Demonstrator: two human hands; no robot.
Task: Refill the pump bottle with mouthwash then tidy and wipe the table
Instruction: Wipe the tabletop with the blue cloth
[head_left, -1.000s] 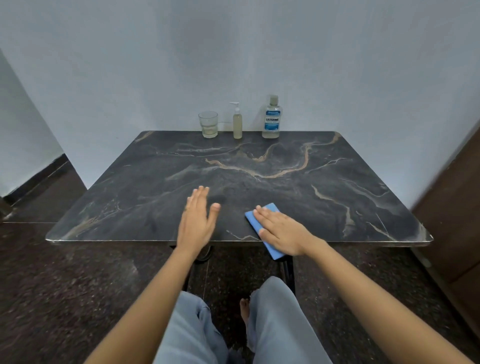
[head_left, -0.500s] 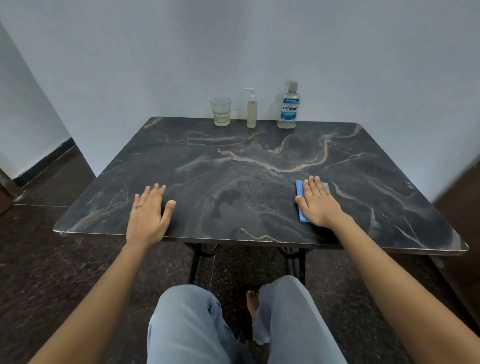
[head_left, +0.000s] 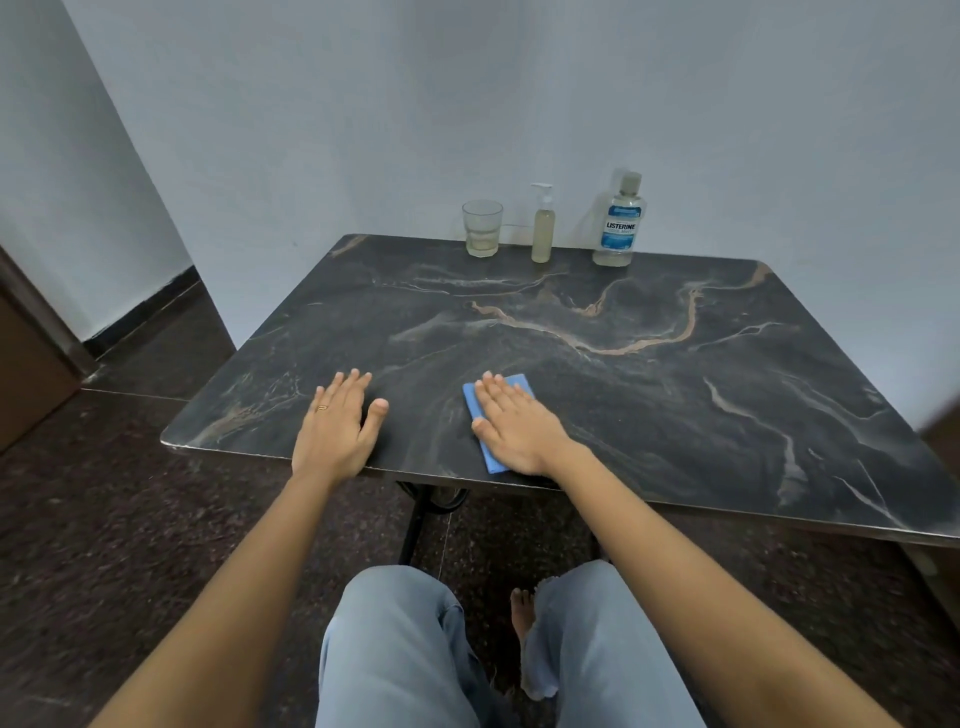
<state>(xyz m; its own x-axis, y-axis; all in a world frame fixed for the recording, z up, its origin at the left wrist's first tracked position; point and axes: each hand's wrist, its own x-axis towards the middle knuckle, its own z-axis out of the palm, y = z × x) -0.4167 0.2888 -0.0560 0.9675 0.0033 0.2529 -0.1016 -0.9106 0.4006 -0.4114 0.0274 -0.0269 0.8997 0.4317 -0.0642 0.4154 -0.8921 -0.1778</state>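
Both arms reach forward from the lower corners of the view, and the forearms draw closer together toward the near edge of the bench (head_left: 675, 395). The left hand (head_left: 337, 426) lies palm down on the bare stone just inside that edge. Its fingers are straight and close together, pointing away from the person. The thumb is spread out to the right, and a ring (head_left: 322, 408) sits on one finger. This hand holds nothing.

The right hand (head_left: 514, 423) is also palm down and presses flat on a blue cloth (head_left: 492, 460). Its fingers are straight, side by side and angled slightly left, with the thumb stretched toward the left hand. It grips nothing; the palm and fingers only bear down on the cloth. The cloth shows past the fingertips and along the thumb side, and its near corner reaches the bench's front edge. The two hands are near each other but apart.

The pump bottle (head_left: 543, 228) stands upright at the far edge against the wall, well away from both hands, and is filled most of the way with pale yellowish liquid. A glass (head_left: 482, 228) stands to its left and the capped mouthwash (head_left: 620, 228) to its right, the three in a row and not touching.
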